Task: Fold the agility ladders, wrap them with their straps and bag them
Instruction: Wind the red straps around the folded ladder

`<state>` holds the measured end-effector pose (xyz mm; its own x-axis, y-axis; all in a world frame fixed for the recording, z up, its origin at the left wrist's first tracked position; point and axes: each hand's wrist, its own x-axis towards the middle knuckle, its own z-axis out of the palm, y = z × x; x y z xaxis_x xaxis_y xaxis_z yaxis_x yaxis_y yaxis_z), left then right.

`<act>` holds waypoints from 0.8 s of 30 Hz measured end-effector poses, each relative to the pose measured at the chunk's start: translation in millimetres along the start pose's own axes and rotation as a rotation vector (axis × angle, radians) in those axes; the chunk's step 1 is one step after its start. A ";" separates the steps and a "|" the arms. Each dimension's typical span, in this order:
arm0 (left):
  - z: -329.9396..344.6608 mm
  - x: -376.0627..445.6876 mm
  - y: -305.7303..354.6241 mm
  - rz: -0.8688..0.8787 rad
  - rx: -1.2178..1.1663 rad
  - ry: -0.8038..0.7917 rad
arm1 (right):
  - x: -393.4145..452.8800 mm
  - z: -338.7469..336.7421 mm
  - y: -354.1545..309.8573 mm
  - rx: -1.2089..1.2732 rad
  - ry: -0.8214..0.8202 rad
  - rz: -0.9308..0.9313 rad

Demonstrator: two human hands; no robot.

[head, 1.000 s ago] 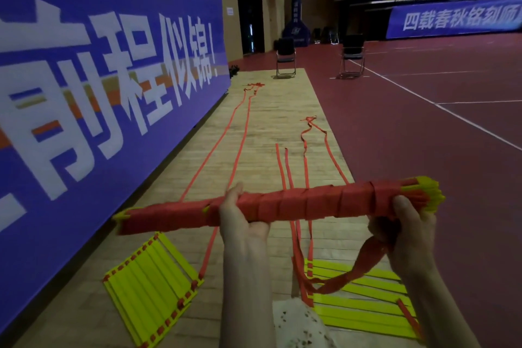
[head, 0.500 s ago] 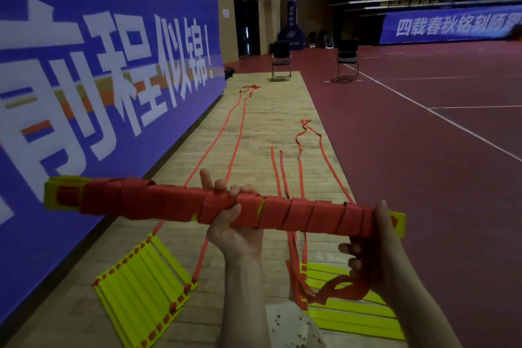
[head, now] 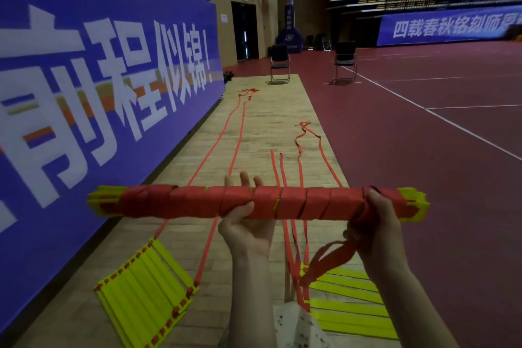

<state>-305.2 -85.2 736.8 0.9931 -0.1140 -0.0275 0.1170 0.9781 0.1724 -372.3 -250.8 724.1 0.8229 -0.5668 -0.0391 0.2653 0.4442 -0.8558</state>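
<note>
Yellow plastic ladder bundle wrapped in red strap is cradled by the left hand; the strap's loose tail, at five o'clock, gripped by the right hand, should be kept taut.

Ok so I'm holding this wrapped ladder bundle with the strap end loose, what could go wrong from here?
1. The loose strap tail hangs from your right hand, not visibly secured; the wraps on the wrapped ladder bundle may unwind.
2. Your left hand only cradles the bundle from below, so it could roll off.
3. Orange straps trail across the floor by the folded ladder; the tail could snag them.
</note>
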 end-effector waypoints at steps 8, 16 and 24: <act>10.0 2.4 -18.2 -0.035 0.154 0.384 | 10.3 -23.2 -12.1 -0.275 -0.191 -0.237; -14.1 2.6 -31.3 0.238 0.149 -0.341 | -0.1 -30.8 2.1 -0.239 -0.055 0.384; 15.3 -0.5 -23.5 -0.125 0.070 -0.084 | 17.4 -11.6 -21.7 0.155 -0.070 -0.099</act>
<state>-308.4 -110.8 747.8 0.9674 -0.2514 0.0292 0.2373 0.9411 0.2407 -369.5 -278.4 735.9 0.8204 -0.5659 0.0822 0.4166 0.4930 -0.7638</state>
